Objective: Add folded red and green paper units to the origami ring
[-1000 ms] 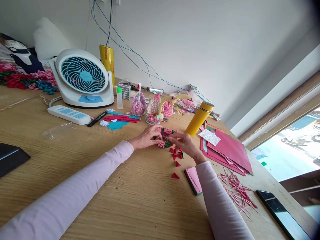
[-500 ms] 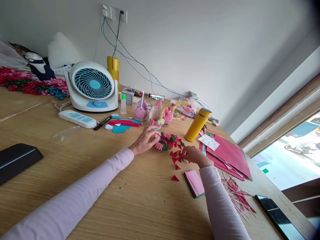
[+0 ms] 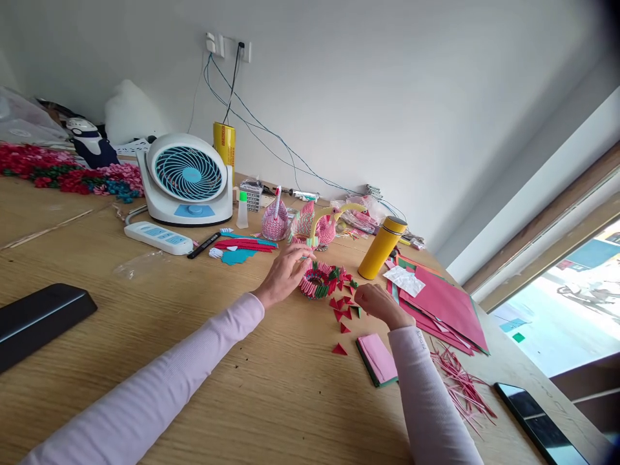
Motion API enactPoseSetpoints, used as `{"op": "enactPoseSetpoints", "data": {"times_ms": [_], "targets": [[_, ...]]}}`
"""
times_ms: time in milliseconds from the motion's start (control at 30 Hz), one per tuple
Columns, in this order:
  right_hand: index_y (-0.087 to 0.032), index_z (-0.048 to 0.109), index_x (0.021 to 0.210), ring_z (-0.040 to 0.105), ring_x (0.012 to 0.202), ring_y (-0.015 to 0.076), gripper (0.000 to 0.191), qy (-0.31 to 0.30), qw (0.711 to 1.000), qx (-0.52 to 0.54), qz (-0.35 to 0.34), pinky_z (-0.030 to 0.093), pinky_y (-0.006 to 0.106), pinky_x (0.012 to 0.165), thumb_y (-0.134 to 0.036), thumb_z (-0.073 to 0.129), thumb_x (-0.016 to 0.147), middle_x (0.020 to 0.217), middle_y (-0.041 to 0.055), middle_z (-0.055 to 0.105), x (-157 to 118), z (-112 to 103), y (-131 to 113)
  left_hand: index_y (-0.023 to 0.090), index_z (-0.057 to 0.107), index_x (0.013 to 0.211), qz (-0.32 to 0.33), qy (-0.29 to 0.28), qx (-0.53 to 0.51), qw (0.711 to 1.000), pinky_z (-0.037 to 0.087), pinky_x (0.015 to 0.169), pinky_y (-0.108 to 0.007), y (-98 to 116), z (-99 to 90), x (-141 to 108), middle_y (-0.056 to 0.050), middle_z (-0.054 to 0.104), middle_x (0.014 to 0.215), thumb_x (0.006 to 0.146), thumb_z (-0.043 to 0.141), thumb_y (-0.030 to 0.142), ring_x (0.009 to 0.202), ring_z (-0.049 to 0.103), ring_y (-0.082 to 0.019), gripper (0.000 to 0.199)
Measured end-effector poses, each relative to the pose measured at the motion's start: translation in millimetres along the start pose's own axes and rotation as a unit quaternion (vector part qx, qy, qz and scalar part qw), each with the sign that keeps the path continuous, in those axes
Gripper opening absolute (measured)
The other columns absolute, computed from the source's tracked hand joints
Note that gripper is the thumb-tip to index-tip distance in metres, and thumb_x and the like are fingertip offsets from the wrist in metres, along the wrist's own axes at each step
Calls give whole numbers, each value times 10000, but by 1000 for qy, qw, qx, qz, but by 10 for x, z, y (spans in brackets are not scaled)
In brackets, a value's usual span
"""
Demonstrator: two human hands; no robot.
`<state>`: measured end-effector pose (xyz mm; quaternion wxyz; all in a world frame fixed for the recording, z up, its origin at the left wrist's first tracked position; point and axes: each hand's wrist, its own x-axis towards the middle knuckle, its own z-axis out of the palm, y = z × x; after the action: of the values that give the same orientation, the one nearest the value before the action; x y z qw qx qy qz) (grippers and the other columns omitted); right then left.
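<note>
Brown wood grain runs along the table (image 3: 217, 413), which shows a few dark specks well in front of the yellow flask (image 3: 380, 250). Behind the flask rises a plain grey-white wall (image 3: 411, 97); well to its left, the wall bears sockets (image 3: 233, 48), from which thin cables (image 3: 271, 132) trail down. A bright window (image 3: 535, 313) with a wooden frame opens to the flask's right. The pink, red and green paper ring (image 3: 320, 291) lies on the table to the left of the flask and a little nearer the wearer. The left hand (image 3: 285, 274) is at the ring's flask-averse edge, fingers loosely bent; whether they grip it I cannot tell. The right hand (image 3: 380, 303) is just in front of the flask, fingers curled under and hidden, so I cannot tell what they hold. Small red triangles (image 3: 337, 315) lie scattered between the flask and the wearer, slightly leftward. Red sheets (image 3: 453, 302) and tangled pink strips (image 3: 462, 384) spread to the flask's right, a dark phone (image 3: 540, 420) farther out. Well left of the flask stands a white fan (image 3: 191, 181).
</note>
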<state>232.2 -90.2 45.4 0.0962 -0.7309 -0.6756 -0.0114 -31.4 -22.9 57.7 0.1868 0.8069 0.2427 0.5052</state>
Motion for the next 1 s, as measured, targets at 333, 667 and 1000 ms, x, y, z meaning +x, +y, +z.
{"op": "enactPoseSetpoints", "data": {"times_ms": [333, 667, 1000], "targets": [[-213, 737, 899, 651, 915, 268, 200, -32, 998, -26, 39, 391, 291, 653, -336, 582, 873, 934, 110, 707, 38, -47, -181, 184, 649, 966, 28, -1, -2, 1000, 497, 983, -387, 23, -25, 19, -91, 632, 1108, 943, 480, 240, 1093, 608, -207, 180], [-157, 705, 741, 531, 552, 137, 382, 18, 966, 257, 6, 359, 241, 519, -482, 553, 872, 604, 25, 619, 43, -197, -299, 155, 669, 963, -76, -16, -60, 995, 538, 770, -292, 199, 9, 43, -77, 722, 967, 921, 510, 262, 879, 678, -191, 196], [-138, 688, 690, 411, 446, 62, 420, 29, 827, 561, -39, 313, 201, 423, -537, 805, 631, 530, -25, 574, -100, -480, -860, 107, 682, 938, -233, -70, -284, 927, 544, 778, -303, 281, 91, 53, -95, 735, 891, 788, 711, 292, 840, 699, -194, 240]]}}
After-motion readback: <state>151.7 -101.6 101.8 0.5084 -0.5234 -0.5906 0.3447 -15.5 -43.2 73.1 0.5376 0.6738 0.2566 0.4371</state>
